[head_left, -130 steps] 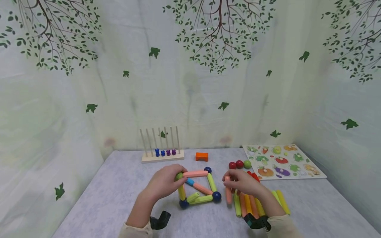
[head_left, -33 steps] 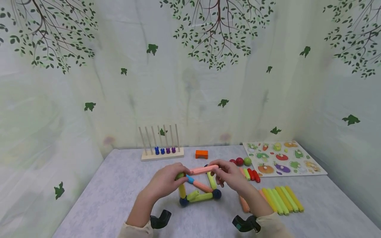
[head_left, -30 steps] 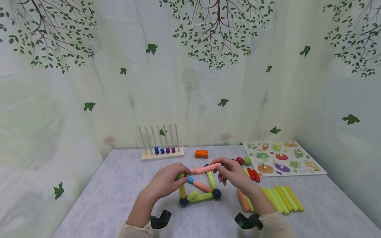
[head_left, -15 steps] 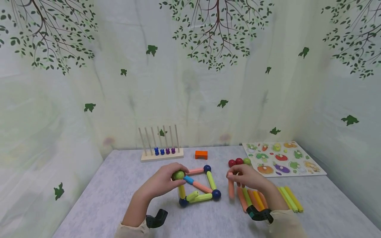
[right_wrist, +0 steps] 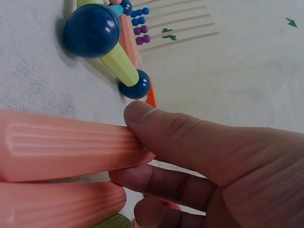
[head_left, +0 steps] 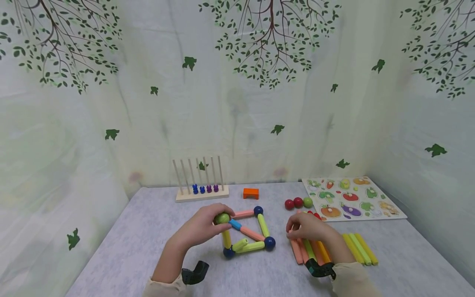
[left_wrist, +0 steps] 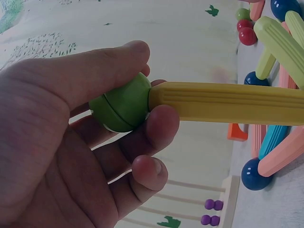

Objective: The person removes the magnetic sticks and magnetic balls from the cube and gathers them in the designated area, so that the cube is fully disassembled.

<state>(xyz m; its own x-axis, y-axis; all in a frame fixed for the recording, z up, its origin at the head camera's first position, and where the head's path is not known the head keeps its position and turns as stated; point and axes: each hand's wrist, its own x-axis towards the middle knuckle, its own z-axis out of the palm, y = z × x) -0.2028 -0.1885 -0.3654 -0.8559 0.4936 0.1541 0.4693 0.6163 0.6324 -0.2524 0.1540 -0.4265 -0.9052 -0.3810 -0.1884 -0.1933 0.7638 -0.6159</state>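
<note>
One smooth green ball (left_wrist: 122, 105) is clasped by the left hand (head_left: 200, 224) — the right hand (head_left: 307, 226) pinches a grooved pink stick (right_wrist: 71, 147).

Pale grey table (head_left: 122, 247) across the bottom of the head view. At lower centre, a frame (head_left: 252, 234) of sticks (head_left: 263, 226) and dark blue balls (head_left: 269, 243). At lower right, a row (head_left: 323, 250) of pink, green, orange and yellow sticks, partly hidden. Above it, red pieces (head_left: 317, 215), half covered. Farther up, left to right: bead rack (head_left: 202, 197), orange block (head_left: 250, 192), two red balls (head_left: 298, 202), green ball (head_left: 308, 202), board (head_left: 354, 203) of vegetable pictures.
</note>
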